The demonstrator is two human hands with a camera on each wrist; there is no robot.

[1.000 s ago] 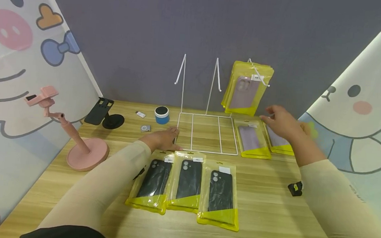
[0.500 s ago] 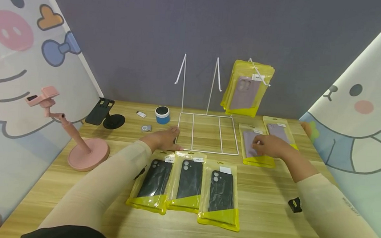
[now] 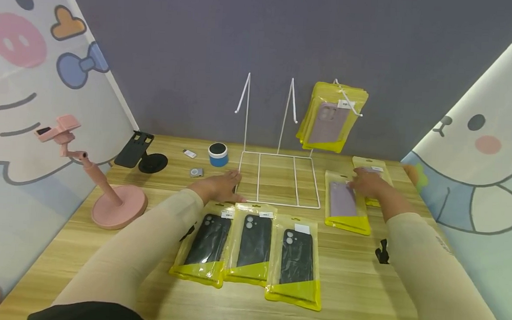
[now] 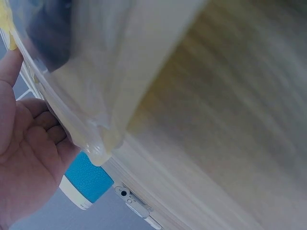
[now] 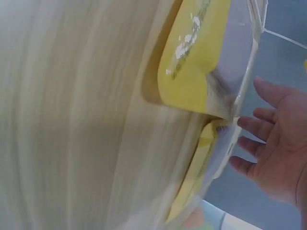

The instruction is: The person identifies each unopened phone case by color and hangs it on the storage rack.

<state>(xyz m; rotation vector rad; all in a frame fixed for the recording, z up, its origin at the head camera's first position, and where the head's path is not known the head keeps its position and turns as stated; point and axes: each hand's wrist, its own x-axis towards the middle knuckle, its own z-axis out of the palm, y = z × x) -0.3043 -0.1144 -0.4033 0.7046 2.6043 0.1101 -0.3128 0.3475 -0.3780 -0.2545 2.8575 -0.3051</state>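
Hands relaxed and apart, the left hand point(image 3: 221, 186) lay beside the wire display rack point(image 3: 258, 177), the right hand point(image 3: 370, 184) over two lilac phone-case packets point(image 3: 343, 202), seemingly arranging them, a pinch likely needed next.

Looks forward and down from the head, taking in the table point(image 3: 353, 293) to both far corners. From the left wrist, looks aslant and close past the left hand point(image 4: 29, 155), sharing the blue tub point(image 4: 88, 179) with the head view; from the right wrist, likewise past the right hand point(image 5: 283, 141), sharing lilac packets point(image 5: 196, 52) near the right edge.
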